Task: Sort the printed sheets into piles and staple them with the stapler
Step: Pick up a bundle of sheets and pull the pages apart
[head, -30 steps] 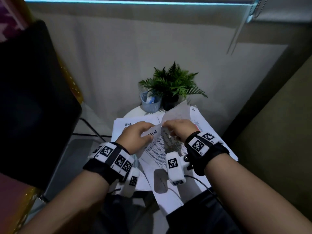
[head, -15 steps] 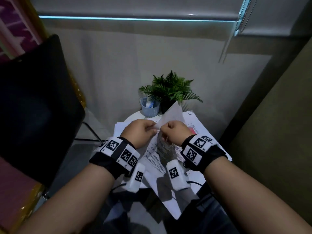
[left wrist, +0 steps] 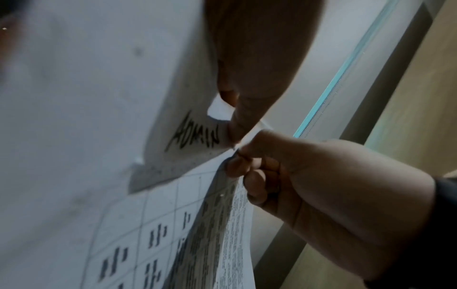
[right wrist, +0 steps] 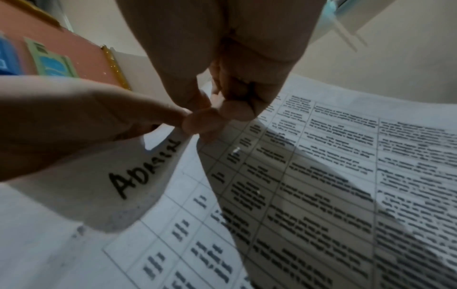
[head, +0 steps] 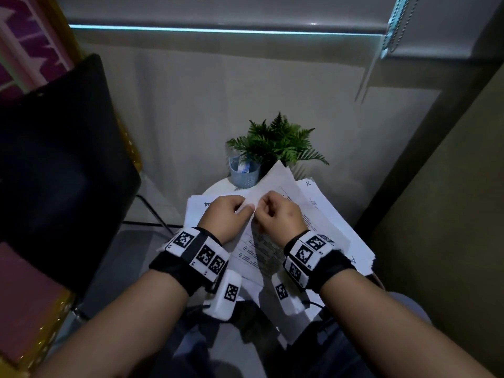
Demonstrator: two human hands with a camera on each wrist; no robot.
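Left hand [head: 222, 216] pinches the folded-back corner of a white printed sheet with a table grid and handwritten "ADMIN" [right wrist: 148, 176]. Right hand [head: 279, 218] pinches the next white sheet of dense printed text [right wrist: 346, 176] at the same corner, fingertips [right wrist: 197, 121] of both hands touching. Under the fingers lies a spread pile of white printed papers [head: 327, 214]. Beyond them, a pale blue perforated plastic cup [head: 244, 174] holds something white and blue, too small to identify, beside a green fern in a dark pot [head: 278, 143].

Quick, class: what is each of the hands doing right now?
Left hand: pinching the corner of the sheet marked ADMIN.
Right hand: pinching the corner of the printed sheet beside it.
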